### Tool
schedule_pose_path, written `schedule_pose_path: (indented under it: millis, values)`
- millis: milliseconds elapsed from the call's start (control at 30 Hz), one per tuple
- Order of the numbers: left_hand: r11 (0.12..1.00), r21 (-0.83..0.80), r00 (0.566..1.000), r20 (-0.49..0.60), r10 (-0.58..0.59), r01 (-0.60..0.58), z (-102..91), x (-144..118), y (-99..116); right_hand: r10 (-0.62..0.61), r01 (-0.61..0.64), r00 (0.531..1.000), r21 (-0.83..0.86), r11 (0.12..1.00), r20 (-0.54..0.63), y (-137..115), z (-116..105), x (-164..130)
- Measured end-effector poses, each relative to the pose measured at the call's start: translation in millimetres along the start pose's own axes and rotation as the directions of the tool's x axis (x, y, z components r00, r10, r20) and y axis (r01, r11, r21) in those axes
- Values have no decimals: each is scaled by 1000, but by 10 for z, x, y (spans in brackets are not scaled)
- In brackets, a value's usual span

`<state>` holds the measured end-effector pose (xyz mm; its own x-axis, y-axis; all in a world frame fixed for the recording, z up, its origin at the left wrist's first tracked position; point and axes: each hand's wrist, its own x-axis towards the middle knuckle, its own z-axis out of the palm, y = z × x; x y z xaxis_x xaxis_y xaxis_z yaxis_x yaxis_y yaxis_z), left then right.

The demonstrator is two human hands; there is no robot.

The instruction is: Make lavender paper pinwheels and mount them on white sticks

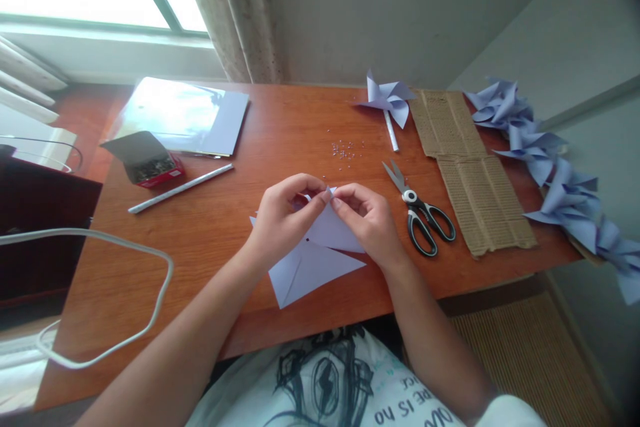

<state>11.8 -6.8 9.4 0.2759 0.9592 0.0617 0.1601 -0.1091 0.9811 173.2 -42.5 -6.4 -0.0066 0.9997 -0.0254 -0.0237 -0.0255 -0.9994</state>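
Note:
A pale lilac paper sheet [313,273], cut into pointed flaps, lies on the table in front of me with a small dark dot near its centre. My left hand [290,213] pinches the upper tip of the paper between thumb and index finger. Close against it, my right hand [365,220] pinches the same corner from the other side. The fingertips nearly touch, and whether anything small sits between them is hidden. To the right of my right hand lie scissors [413,203] with black and white handles, blades apart.
A finished pinwheel [387,97] lies at the back beside corrugated cardboard [473,180]; several more pinwheels [537,147] line the right edge. Tiny metallic bits [347,150] are scattered mid-table. Left are a paper stick [180,188], an opened red box [160,170], a glossy packet [190,113] and a white cable [167,273].

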Motion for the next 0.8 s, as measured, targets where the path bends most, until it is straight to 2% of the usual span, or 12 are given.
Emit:
schedule_pose_path:
  millis: [167, 300, 600, 700, 800]
  values:
    - [985, -134, 994, 39, -104, 108, 3, 8, 19, -7, 7, 1000, -23, 1000, -7, 2, -12, -10]
    - [981, -139, 990, 48, -130, 136, -10, 15, 0, -8, 8, 1000, -55, 998, -8, 17, -15, -3]
    - [997, 75, 996, 87, -11, 4, -13, -8, 5, -58, 51, 997, -140, 989, -46, 2, 2, -10]
    - [989, 135, 998, 15, 64, -65, -69, 11, -20, -67, 52, 988, -107, 993, -141, 20, -20, 2]
    - [968, 234, 984, -125, 123, -92, -186, 63, -64, -41, 54, 963, 40, 998, -265, 68, -62, 35]
